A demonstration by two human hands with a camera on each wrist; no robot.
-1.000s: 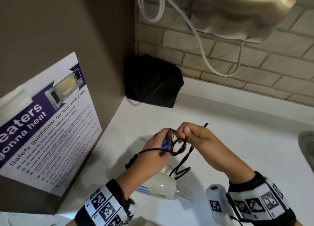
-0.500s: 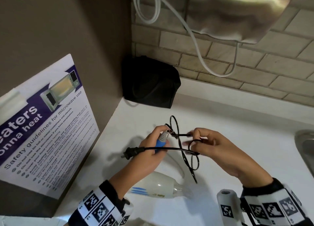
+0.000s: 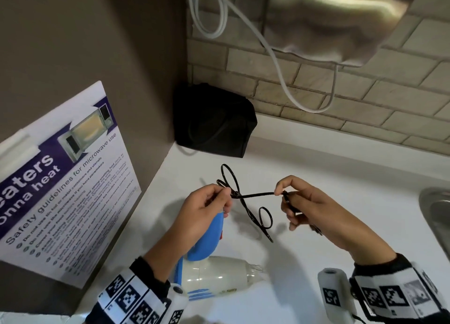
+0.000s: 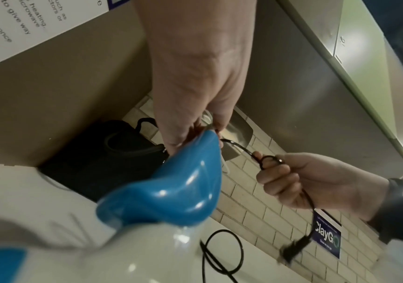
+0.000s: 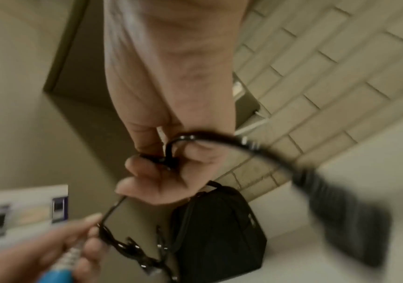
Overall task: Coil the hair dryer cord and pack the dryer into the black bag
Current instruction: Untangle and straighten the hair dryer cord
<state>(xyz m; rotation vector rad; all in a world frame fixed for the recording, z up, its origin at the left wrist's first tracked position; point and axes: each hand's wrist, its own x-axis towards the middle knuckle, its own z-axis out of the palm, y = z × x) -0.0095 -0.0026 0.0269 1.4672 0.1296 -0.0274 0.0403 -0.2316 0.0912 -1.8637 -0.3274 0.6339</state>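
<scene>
The hair dryer has a white body (image 3: 219,277) lying on the counter and a blue handle (image 3: 209,238) pointing up. My left hand (image 3: 225,194) grips the handle top and pinches the black cord (image 3: 255,194) there. My right hand (image 3: 282,193) pinches the same cord further right, so it runs straight between the hands. Loose loops (image 3: 265,217) hang below and stick up behind. The plug (image 4: 292,247) dangles under my right hand. The black bag (image 3: 214,121) stands in the back corner, beyond both hands.
A microwave safety poster (image 3: 60,184) leans on the left wall. A white hose (image 3: 280,68) hangs from a metal unit (image 3: 341,19) on the brick wall. A steel sink (image 3: 435,216) lies at the right edge of the white counter (image 3: 341,172).
My hands have moved apart and the cord is now pulled straight between them. The plug, earlier sticking out left of my left hand, now hangs below my right hand.
</scene>
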